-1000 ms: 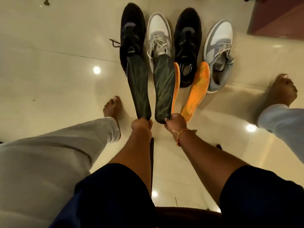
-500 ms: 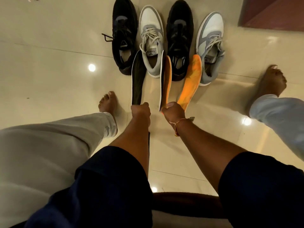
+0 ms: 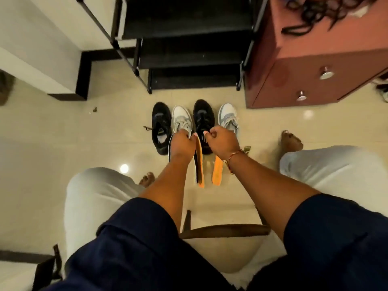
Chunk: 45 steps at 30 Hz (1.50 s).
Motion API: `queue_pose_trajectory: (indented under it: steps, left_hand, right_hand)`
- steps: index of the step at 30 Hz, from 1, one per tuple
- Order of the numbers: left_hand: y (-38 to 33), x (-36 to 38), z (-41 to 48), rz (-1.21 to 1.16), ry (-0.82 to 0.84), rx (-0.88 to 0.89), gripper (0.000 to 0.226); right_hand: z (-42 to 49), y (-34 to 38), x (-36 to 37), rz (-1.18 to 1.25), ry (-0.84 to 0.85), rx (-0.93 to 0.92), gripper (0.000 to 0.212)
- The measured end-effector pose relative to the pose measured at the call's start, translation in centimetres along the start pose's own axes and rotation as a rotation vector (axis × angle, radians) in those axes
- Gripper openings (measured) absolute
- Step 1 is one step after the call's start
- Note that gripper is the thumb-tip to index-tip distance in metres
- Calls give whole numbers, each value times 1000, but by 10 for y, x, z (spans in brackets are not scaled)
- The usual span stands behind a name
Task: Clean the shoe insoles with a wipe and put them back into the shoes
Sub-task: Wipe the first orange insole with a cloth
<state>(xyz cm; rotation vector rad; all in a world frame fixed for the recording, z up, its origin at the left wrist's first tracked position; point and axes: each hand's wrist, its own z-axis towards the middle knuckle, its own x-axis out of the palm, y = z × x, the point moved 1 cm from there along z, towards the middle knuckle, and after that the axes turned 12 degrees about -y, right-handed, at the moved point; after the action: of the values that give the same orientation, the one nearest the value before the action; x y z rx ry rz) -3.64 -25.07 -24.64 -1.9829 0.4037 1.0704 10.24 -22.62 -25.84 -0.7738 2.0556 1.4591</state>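
We look down from a seated person's head at both bare forearms reaching out over a glossy cream floor [image 3: 52, 133]. The left hand [image 3: 182, 143] is curled tight around a dark insole [image 3: 170, 149], of which we see only a thin pale-rimmed edge beside the wrist. The right hand [image 3: 222, 141], with a thread bracelet [image 3: 233, 156] at the wrist, is also closed in a fist, and an orange insole [image 3: 217, 173] hangs down from under it. Between the two hands hangs a black and orange pair of insoles [image 3: 199, 166], pressed flat together. Their top end sits where the fingers of the two hands nearly meet, and we cannot tell which hand grips them.

Just beyond the hands, four shoes stand side by side on the floor, toes pointing away: a black shoe [image 3: 160, 124], a white and grey shoe [image 3: 182, 118], a second black shoe [image 3: 203, 116] and a second white and grey shoe [image 3: 228, 117]. The first black shoe has a small pale mark on its tongue, too small for us to read.

Behind the shoes stands a black shoe rack [image 3: 189, 45], with a reddish cabinet [image 3: 294, 80] with two metal knobs to its right.
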Motion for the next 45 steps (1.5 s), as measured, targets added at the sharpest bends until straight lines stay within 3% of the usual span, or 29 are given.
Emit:
queue_pose_trajectory:
  steps: [4,7,11,18,27,39,42,45]
  left_hand:
    - [-50,-43,-17,159,-90,326,61]
    - [-92,-71,-31,251,-154,546,79]
    - [-148,-101,-53,295,-220,767,86]
    - [-232,-116,-85,260,-286,958,90]
    - [-293,-59,-53,194,-107,905,92]
    - [-351,69,84,9,176,670,76]
    - [-369,82,106,-68,202,586,68]
    - [-388,90,121,-98,199,557,70]
  right_hand:
    - [-12,29,-64,-128,-120,-188,56]
    - [-18,44,-110,-184,-235,-233,70]
    - [-23,63,-177,-203,-374,-269,78]
    - [-16,72,-275,-263,-584,-279,81]
    - [60,43,-321,-354,-564,-180,79]
    - [287,28,-313,-357,-337,-125,50]
    - [329,36,-314,-354,-332,-151,39]
    - [362,43,-317,-369,-302,-185,41]
